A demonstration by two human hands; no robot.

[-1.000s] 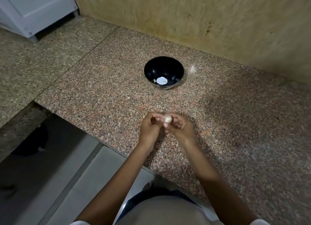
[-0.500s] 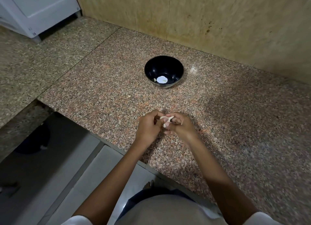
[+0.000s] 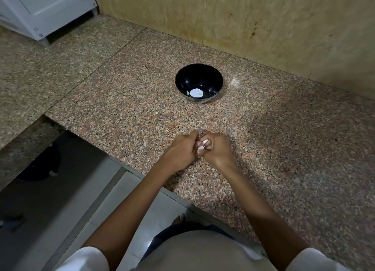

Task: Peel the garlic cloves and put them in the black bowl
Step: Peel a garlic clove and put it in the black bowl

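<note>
Fingers (image 3: pixel 193 137) of left hand (image 3: pixel 180 150) and right hand (image 3: pixel 219 149) curled tight, both pinching one garlic clove (image 3: pixel 204 142) between them, white skin bits showing at the gap; hands touching, held low over the near part of the speckled granite table (image 3: pixel 132 116). Further back, well apart from the hands, black bowl (image 3: pixel 199 76) sits upright on the table with pale pieces (image 3: pixel 196 92) at its bottom, can't tell if cloves or glare. Beyond that tan wall (image 3: pixel 253 17), white cabinet (image 3: pixel 46 5) far left.
</note>
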